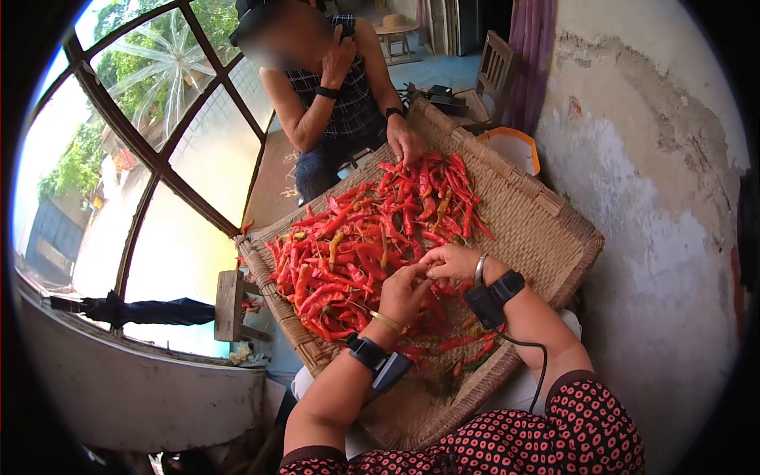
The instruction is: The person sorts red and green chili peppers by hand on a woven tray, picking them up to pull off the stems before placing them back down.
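Note:
My left hand [404, 294] and my right hand [451, 264] meet over a heap of red chili peppers [340, 261]. The fingertips of both are pinched close together and touch or nearly touch. Red peppers show right under the fingers, but whatever is in the pinch is too small and covered to make out. The heap fills the left and middle of a woven tray [546, 229]. A few loose peppers, one greenish pepper [480, 356] among them, lie on the near side below my hands.
Across the tray sits a person [332, 95], one hand [405, 144] at the heap's far edge, the other raised near the face. An orange-rimmed container [511, 149] stands beyond the tray's right side. A folded umbrella [150, 311] lies along the window ledge; a worn wall [633, 182] rises right.

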Motion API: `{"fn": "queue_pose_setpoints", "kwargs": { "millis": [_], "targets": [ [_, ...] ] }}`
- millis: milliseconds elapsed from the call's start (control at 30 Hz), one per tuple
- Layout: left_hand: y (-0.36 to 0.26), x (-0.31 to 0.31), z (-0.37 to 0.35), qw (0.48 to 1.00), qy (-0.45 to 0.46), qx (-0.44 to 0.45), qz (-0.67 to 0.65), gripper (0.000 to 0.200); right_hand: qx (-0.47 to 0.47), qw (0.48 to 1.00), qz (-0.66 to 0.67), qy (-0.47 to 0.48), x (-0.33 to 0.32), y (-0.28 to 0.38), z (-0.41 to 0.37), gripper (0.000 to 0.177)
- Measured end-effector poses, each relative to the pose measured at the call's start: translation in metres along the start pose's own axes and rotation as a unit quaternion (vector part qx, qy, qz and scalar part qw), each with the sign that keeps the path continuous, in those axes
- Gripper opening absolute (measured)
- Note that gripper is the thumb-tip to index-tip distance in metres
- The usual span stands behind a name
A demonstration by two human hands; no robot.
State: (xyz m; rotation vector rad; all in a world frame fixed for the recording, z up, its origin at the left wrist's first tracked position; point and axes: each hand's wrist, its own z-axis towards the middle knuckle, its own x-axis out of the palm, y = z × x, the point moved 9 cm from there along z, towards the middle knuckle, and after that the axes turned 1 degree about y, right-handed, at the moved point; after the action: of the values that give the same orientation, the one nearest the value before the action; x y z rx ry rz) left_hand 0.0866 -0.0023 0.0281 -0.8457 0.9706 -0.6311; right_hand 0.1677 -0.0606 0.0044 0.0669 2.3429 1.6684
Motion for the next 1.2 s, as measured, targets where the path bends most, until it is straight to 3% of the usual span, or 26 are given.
{"fn": "queue_pose_setpoints", "kwargs": {
  "millis": [133,267,333,433,467,533,667,833,900,933,1033,1067,1133,1200],
  "targets": [
    [0.020,0.010,-0.002,0.991,0.016,-0.038,-0.125,0.027,0.037,0.995,-0.094,-0.012,-0.002,-0.015,0.007,0.024],
    [0.020,0.017,-0.004,0.993,0.063,-0.057,-0.084,0.027,0.034,0.993,-0.110,0.008,0.004,-0.023,0.009,0.025],
    [-0.014,0.002,-0.002,0.977,0.026,0.064,0.203,0.032,0.048,0.929,-0.365,0.044,0.012,-0.018,0.007,0.021],
    [-0.016,-0.005,0.002,0.955,-0.007,0.087,0.284,0.035,0.085,0.907,-0.411,0.020,0.018,-0.021,0.006,0.025],
    [-0.016,-0.005,0.002,0.955,-0.007,0.087,0.284,0.035,0.117,0.895,-0.430,0.029,0.021,-0.020,0.005,0.027],
    [0.005,-0.003,0.003,0.919,0.037,-0.020,0.391,0.034,0.108,0.875,-0.470,0.038,0.026,-0.019,0.007,0.029],
    [0.013,0.004,0.001,0.899,0.080,-0.016,0.431,0.030,0.111,0.853,-0.507,0.049,0.030,-0.009,-0.001,0.027],
    [0.030,0.027,-0.005,0.889,0.216,-0.002,0.404,0.024,0.099,0.832,-0.545,0.037,0.030,-0.010,0.000,0.023],
    [0.030,0.030,-0.009,0.908,0.210,0.002,0.362,0.023,0.115,0.885,-0.445,0.077,0.029,-0.009,-0.003,0.021],
    [0.028,0.030,-0.010,0.925,0.203,0.006,0.320,0.023,0.115,0.885,-0.444,0.079,0.025,-0.011,-0.002,0.021],
    [0.022,0.027,-0.009,0.948,0.191,0.008,0.253,0.025,-0.046,0.974,-0.222,0.005,0.004,0.002,0.001,0.020],
    [0.023,0.026,-0.008,0.948,0.191,0.007,0.253,0.025,-0.045,0.974,-0.222,0.005,-0.001,-0.002,0.001,0.020],
    [0.024,0.040,-0.014,0.929,0.288,0.018,0.232,0.026,-0.024,0.999,-0.023,-0.042,-0.020,-0.002,0.000,0.020],
    [0.018,0.041,-0.015,0.922,0.294,0.013,0.251,0.026,-0.028,0.998,-0.010,-0.056,-0.031,0.001,-0.002,0.018]
  ]
}}
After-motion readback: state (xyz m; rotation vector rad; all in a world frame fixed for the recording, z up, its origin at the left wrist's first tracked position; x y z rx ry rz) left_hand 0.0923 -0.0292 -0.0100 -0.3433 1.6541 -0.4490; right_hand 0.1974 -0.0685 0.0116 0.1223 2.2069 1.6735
